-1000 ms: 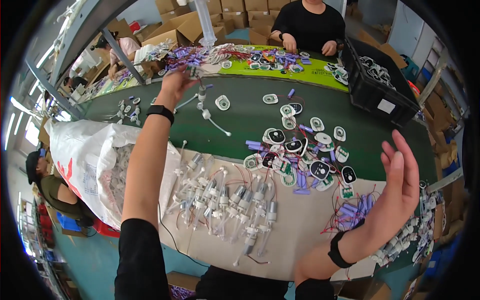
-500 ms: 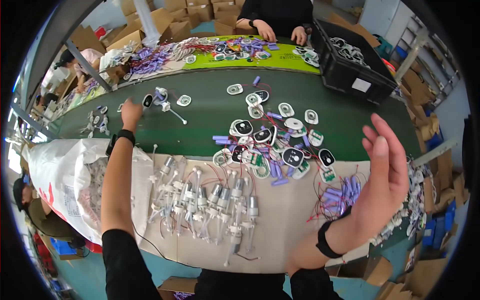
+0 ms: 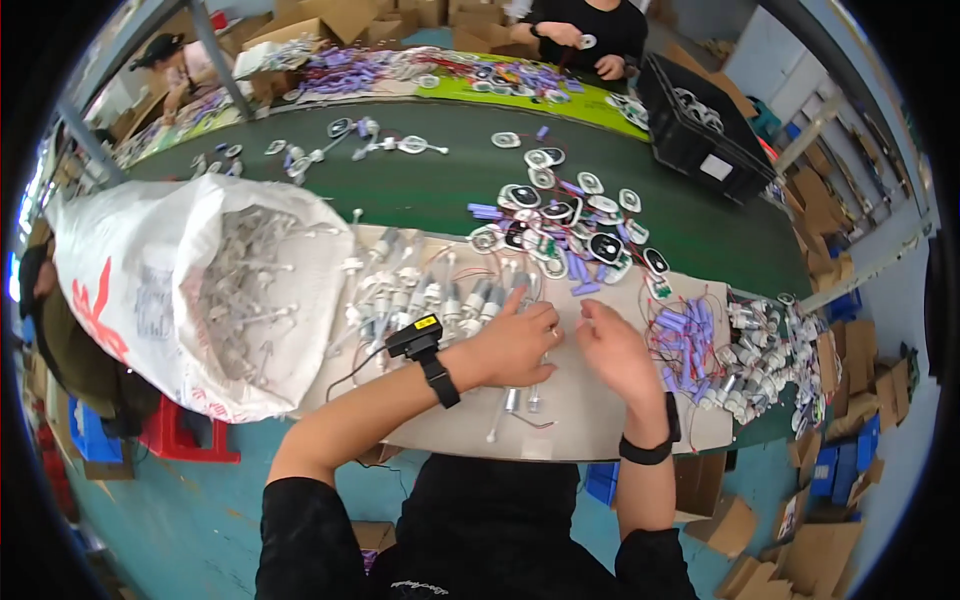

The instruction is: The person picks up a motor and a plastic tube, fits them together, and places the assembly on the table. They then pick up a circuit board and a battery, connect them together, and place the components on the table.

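My left hand hovers at the right end of a pile of small pump units, each a silver motor with white fittings and a clear tube. Its fingers are spread, with nothing visible in them, and they cover part of the pile. My right hand is just beside it over the cardboard sheet, fingers stretched upward and seemingly holding nothing. Right of that hand lie several purple cylindrical batteries with red wires. Beyond both hands, oval black-and-white covers with circuit boards and batteries are heaped on the green belt's near edge.
A white woven sack of clear plastic parts lies open at left. More motor units are heaped at right. Finished-looking assemblies sit on the green belt. A black crate stands far right, near a person across the belt.
My left hand has come back from the far left of the belt to the pump pile. My right hand has lowered toward the cardboard beside it. The whole view has shifted.
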The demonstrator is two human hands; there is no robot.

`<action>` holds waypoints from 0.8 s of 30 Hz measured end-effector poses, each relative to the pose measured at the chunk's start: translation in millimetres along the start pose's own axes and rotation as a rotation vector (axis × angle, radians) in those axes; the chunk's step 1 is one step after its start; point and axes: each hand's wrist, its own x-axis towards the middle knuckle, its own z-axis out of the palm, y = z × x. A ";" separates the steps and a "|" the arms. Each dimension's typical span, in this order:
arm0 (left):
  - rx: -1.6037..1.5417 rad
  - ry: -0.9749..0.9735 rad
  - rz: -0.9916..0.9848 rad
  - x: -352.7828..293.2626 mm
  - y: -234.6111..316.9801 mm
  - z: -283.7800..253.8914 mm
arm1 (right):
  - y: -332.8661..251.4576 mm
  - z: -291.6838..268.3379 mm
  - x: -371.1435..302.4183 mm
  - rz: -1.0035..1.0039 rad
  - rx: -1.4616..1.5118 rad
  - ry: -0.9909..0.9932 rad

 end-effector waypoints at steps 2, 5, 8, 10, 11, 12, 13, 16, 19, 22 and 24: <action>0.046 -0.012 -0.009 -8.5 -2.6 -0.6 | 5.9 34.6 2.3 0.075 -0.039 -0.104; 0.067 -0.015 -0.044 -32.1 -2.7 -10.2 | -18.7 60.5 12.2 0.138 0.546 -0.261; 0.087 0.000 -0.080 -55.8 -7.9 -18.2 | -26.6 94.1 15.9 0.112 0.748 -0.350; 0.127 -0.003 -0.089 -70.7 -11.4 -23.3 | -36.7 107.8 17.6 0.134 0.878 -0.425; 0.137 -0.027 -0.118 -74.6 -12.9 -28.2 | -40.1 112.2 17.7 0.134 0.880 -0.414; 0.146 -0.051 -0.142 -77.4 -14.3 -33.2 | -41.4 117.7 17.2 0.033 0.855 -0.404; 0.145 -0.053 -0.121 -81.4 -15.5 -37.3 | -42.5 119.4 17.2 -0.063 0.823 -0.388; 0.164 -0.044 -0.198 -99.6 -24.9 -49.9 | -68.7 64.5 23.6 -0.085 0.616 -0.443; 0.006 -0.086 -0.203 -89.4 -22.9 -67.5 | -26.8 17.8 49.5 -0.063 0.491 -0.311; -0.264 0.215 -0.139 -54.4 -51.4 -81.2 | 34.5 -50.4 101.4 0.077 0.507 -0.160; -0.225 0.353 -0.317 -9.1 -79.7 -99.2 | 82.2 -87.8 133.7 0.180 0.421 -0.112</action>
